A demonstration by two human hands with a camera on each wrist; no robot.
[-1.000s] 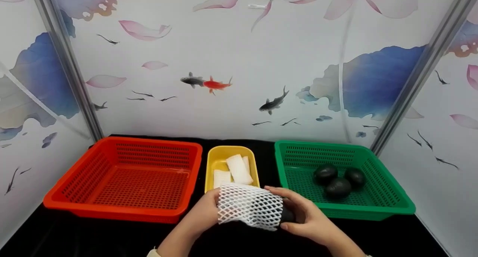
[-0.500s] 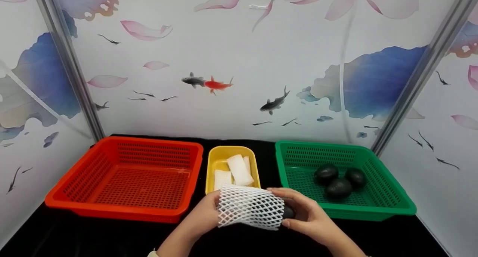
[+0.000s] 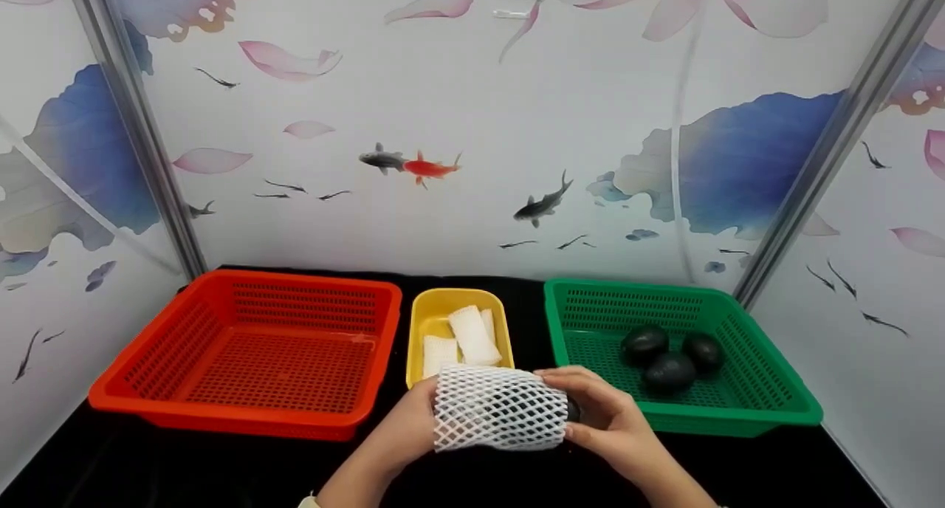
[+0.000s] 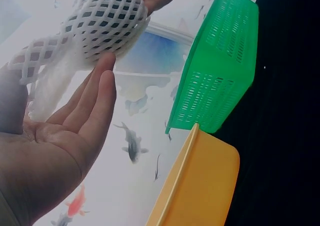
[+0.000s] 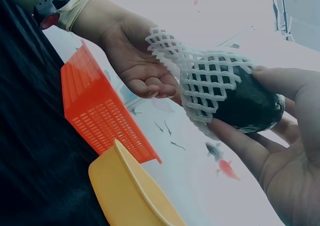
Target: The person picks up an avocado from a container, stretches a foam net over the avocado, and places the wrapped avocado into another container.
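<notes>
A white foam net sleeve [image 3: 502,408] lies stretched over a dark green avocado [image 5: 255,103] in front of me. In the head view only a dark end of the fruit shows at the sleeve's right opening. My left hand [image 3: 404,427] holds the sleeve's narrow, slack end, with the thumb at its opening in the left wrist view and the fingers extended beneath the net. My right hand [image 3: 611,423] grips the avocado's bare end, fingertips and thumb at the sleeve's edge. In the right wrist view the net covers roughly half the fruit.
Behind the hands stands a yellow bin [image 3: 431,320] with several folded white foam nets [image 3: 472,336]. On the right, a green basket [image 3: 709,421] holds three avocados [image 3: 669,373]. A red basket [image 3: 244,417] stands at left on the black cloth. Printed panels enclose the back and sides.
The sleeve's right edge has moved rightward over the avocado, so less of the dark fruit shows in the head view. The right hand has shifted slightly right.
</notes>
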